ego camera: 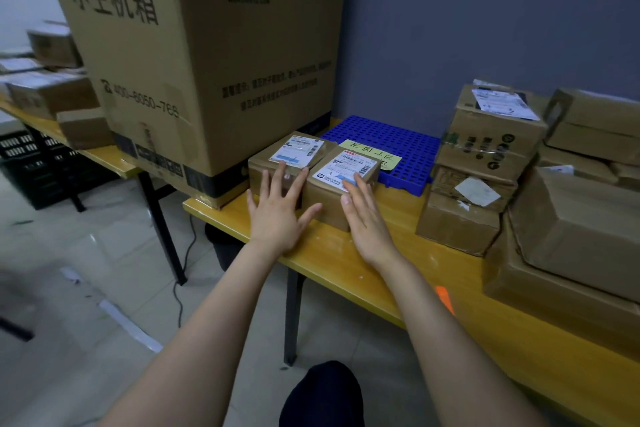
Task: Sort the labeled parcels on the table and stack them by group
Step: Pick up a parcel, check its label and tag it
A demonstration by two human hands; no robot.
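Note:
Two small brown parcels with white shipping labels sit side by side near the front edge of the yellow table (346, 263). My left hand (280, 211) lies flat with spread fingers against the left parcel (273, 156). My right hand (365, 218) rests with straight fingers on the right parcel (332, 204), its fingertips on the label. Just behind them lies a blue perforated tray (391, 139) carrying a yellow handwritten note (375, 154).
A very large printed carton (194, 55) stands close on the left of the parcels. To the right rise a stack of taped boxes (485, 163) and bigger cartons (575, 225). More parcels lie on a far-left table (52, 94). A black crate (31, 163) sits on the floor.

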